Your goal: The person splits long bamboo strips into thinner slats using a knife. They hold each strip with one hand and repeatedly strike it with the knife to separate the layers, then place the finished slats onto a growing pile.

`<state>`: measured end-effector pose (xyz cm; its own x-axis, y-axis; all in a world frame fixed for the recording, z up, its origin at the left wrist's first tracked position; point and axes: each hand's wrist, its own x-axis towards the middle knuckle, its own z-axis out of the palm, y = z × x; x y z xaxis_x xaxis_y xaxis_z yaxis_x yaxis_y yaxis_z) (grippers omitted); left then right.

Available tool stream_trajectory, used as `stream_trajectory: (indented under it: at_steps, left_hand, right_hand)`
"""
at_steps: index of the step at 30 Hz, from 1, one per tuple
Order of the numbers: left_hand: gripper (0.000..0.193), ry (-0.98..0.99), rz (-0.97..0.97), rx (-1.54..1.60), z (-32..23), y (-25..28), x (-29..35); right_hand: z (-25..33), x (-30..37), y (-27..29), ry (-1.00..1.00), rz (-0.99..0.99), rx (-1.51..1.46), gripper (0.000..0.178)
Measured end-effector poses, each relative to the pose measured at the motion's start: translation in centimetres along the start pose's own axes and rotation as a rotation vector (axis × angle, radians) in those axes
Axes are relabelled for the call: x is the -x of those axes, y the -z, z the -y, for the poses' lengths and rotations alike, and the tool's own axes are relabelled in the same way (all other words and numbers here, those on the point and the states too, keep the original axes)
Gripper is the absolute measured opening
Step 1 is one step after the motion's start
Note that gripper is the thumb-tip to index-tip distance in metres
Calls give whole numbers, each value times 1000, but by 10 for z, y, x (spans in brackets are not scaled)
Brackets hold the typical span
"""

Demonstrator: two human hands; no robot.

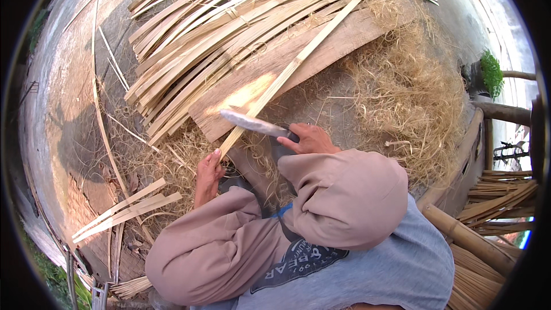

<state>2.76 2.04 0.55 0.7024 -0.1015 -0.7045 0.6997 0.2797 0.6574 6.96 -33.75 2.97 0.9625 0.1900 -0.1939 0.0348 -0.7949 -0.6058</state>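
Note:
A long pale bamboo strip (298, 60) slants away from me, from lower left to upper right, over a wide wooden board (338, 51). My left hand (209, 173) is closed round the strip's near end. In my right hand (310, 139) is a knife (252, 123), gripped by its dark handle. The knife's broad blade points left and lies across the strip, a little beyond my left fingers. Whether the edge bites into the strip cannot be made out.
Beyond the board lies a large pile of bamboo strips (229, 28). Curly shavings (410, 92) are heaped at the right, with more by my left hand. Several short strips (126, 209) lie at the lower left. A bamboo pole (468, 238) and bundled strips (499, 195) are at the right.

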Motion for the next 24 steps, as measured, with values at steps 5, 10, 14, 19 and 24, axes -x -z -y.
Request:
stream_trajectory:
  at_steps: [5, 10, 14, 19, 24]
  left_hand:
    - [36, 68, 62, 99, -11, -1, -3]
    - [36, 75, 24, 124, -12, 3, -1]
    - [32, 101, 86, 186, -6, 52, 15]
    - [30, 235, -121, 43, -21, 146, 119]
    - [29, -48, -303, -400, -1, 156, 114]
  right_hand:
    - [-69, -39, 45, -183, -231, 5, 61]
    - [-99, -89, 81, -279, -350, -52, 63]
    - [-61, -59, 57, -4, -161, 75, 61]
    - [-181, -109, 149, -385, -466, 171, 71]
    - [-169, -128, 150, -530, -421, -358, 70]
